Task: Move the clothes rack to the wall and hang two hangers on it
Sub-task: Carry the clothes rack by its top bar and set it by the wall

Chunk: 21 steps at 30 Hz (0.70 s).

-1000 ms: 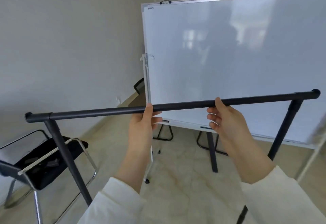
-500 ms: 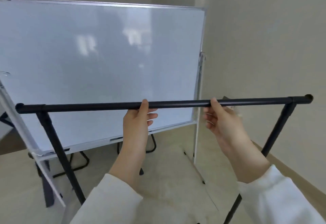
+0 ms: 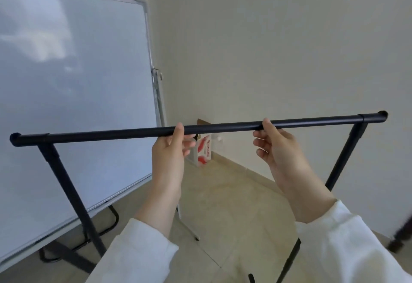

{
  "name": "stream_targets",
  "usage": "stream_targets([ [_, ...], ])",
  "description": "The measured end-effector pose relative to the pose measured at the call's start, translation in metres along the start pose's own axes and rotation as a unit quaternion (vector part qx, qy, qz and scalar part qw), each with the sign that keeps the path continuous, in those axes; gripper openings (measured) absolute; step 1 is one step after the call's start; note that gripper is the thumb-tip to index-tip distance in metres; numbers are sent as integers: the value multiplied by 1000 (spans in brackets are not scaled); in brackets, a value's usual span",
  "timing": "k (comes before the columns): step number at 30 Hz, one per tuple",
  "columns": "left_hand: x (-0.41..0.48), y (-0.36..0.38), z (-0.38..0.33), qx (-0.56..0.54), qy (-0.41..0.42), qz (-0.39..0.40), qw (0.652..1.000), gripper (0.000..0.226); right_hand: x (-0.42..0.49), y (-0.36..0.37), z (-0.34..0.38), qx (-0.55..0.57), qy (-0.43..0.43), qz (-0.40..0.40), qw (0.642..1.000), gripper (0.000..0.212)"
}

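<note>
Clothes rack: black metal frame with one long top bar, running across the view from lower left to slightly higher right; it stands between the person and the wall, with no hangers on the bar.
Top bar: capped at both ends, the left end in front of the whiteboard, the right end in front of the plain wall.
Rack legs: one dark upright drops from each end of the bar and slants down toward the floor; the feet are out of view.
Left hand: wrapped on the top bar just left of its middle, thumb up over the near side of the bar, fingers curled behind and below it.
Right hand: gripping the same bar just right of its middle, thumb on top, fingers bent under it.
Sleeves: white, on both forearms, reaching from the bottom edge of the view.
Whiteboard: large, blank, in a silver frame on a dark stand, filling the left side behind the rack.
Wall: pale and bare, beyond the right half of the bar.
Box: white carton with red print, on the floor in the corner beside the whiteboard's edge, seen below the bar between the two hands.
Floor: light beige tiles.
</note>
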<state>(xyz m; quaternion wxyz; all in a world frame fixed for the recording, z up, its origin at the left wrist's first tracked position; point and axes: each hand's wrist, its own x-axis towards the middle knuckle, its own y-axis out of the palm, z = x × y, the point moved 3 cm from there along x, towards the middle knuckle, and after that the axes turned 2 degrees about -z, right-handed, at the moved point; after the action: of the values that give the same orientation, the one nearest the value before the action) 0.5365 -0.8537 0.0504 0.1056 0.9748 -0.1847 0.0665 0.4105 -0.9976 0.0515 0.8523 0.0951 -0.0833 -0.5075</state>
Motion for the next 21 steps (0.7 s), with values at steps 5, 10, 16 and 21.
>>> stream_targets([
  [5, 28, 62, 20, -18, -36, 58, 997, 29, 37, -35, 6, -3, -7, -63, 998, 23],
  [10, 54, 128, 40, -31, -49, 106, 993, 26, 81, -73, 11, -4, -15, -118, 993, 24],
  [16, 82, 211, 60, -32, -62, 151, 986, 22, 140, -122, 17, 4, -23, -150, 988, 24],
  [21, 102, 277, 74, -29, -72, 183, 980, 21, 188, -158, 23, 14, -14, -177, 984, 23],
])
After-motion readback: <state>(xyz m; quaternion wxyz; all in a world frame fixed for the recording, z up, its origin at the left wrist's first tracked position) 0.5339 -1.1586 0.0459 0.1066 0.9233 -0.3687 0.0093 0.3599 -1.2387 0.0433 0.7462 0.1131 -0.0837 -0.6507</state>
